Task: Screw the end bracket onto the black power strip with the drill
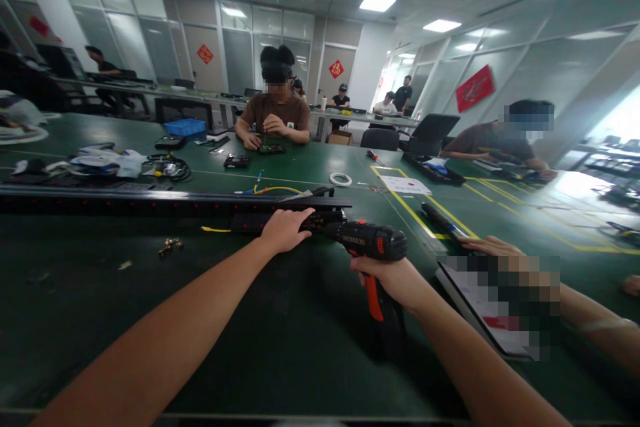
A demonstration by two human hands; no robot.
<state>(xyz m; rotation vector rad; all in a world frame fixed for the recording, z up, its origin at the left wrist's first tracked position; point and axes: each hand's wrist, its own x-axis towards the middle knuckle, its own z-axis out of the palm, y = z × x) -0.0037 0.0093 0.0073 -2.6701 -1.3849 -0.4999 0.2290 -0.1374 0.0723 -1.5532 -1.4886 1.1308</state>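
Observation:
My right hand [387, 273] is wrapped round the grip of a black and orange cordless drill [375, 240]. The drill lies roughly level, its chuck pointing left at the end of a long black metal rail [150, 203]. Over a black block at that right end, my left hand [285, 230] presses and grips, thumb and forefinger reaching toward the drill tip. The bit and the spot it meets are too dark to make out. Yellow and blue wires [265, 188] stick out behind the rail. Several small brass fittings [171, 247] lie in front of it.
Beside the drill, a co-worker's hand [495, 247] rests near a dark tool and a blurred tablet-like board [480, 307]. A roll of white tape [341, 179], a paper sheet [406, 185] and a screwdriver [373, 155] lie beyond. Across the table sits a person [275, 113]; cables [167, 167] lie left.

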